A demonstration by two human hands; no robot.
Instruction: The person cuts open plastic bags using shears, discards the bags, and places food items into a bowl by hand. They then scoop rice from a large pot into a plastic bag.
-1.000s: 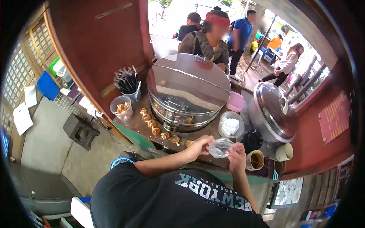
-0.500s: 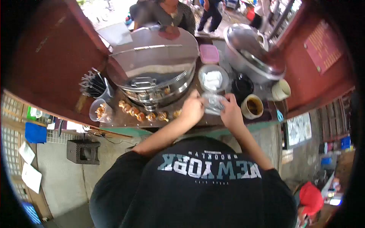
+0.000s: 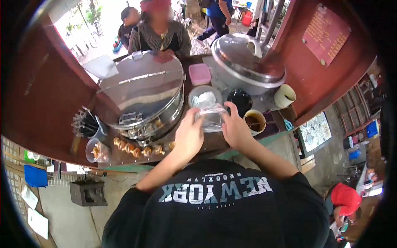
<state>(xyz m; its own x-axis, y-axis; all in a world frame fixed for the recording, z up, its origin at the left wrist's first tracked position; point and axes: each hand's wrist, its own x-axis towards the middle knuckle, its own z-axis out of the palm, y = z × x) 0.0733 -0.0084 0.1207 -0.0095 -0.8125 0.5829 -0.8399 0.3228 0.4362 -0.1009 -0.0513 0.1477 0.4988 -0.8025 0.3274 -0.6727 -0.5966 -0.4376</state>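
A clear plastic bag [image 3: 211,120] is stretched between my two hands over the near edge of the counter. My left hand [image 3: 190,131] pinches its left side, fingers closed. On the opposite side, my right hand [image 3: 237,127] grips the bag's upper right edge between thumb and fingers. Just behind the bag stands a clear round tub [image 3: 198,91] with crumpled white material in it. A cup of brown sauce [image 3: 254,122] is close to the right of my right hand. Skewered browned pieces [image 3: 136,149] lie on the counter left of my left hand.
A large steamer pan [image 3: 161,103] with a raised lid stands left, a lidded pot [image 3: 248,66] at back right. Around them are a pink container [image 3: 199,74], black bowl [image 3: 240,100], cream cup [image 3: 285,96], blue scissors [image 3: 288,124] and plastic cup [image 3: 97,150]. People stand beyond the counter.
The camera view has shifted, bringing more of the people beyond the counter into sight. The bag is held wider between my hands, its upper edge now drawn taut.
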